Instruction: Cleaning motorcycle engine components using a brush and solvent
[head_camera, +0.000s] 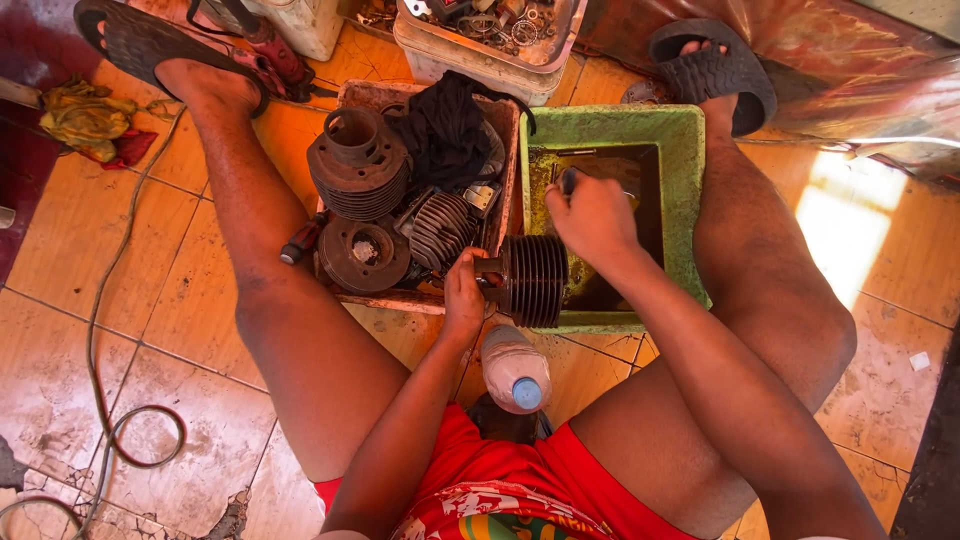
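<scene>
**Mia:** What is the left hand (463, 292) holding?

**Ben:** A dark round engine part with lots of thin fins (532, 280). The fingers are curled tight around its end. The finned part sits on the near left corner of the green tub (680, 150).

**Mia:** And the right hand (592, 215)?

**Ben:** It is closed in a fist around a small dark tool (568, 180). I cannot tell what kind of tool it is. The hand is over the green tub, just behind the finned part.

**Mia:** What is in the green tub?

**Ben:** Dark, dirty liquid at the bottom.

**Mia:** What is left of the green tub?

**Ben:** A dirty pale box (372, 96), touching its side. It is full of old metal parts. There is a rusty cylinder (357, 165), a round rusty disc (362, 253), a grey finned piece (440, 228) and a black cloth (447, 130).

**Mia:** Anything nearer to the person than the green tub?

**Ben:** A plastic bottle with a blue cap (515, 368), on the floor between the legs.

**Mia:** And behind the green tub?

**Ben:** A tray of small metal bits (500, 25).

**Mia:** And far left of the tub?

**Ben:** A yellow rag (85, 118) and a thin cable (110, 330) on the orange tiles.
</scene>
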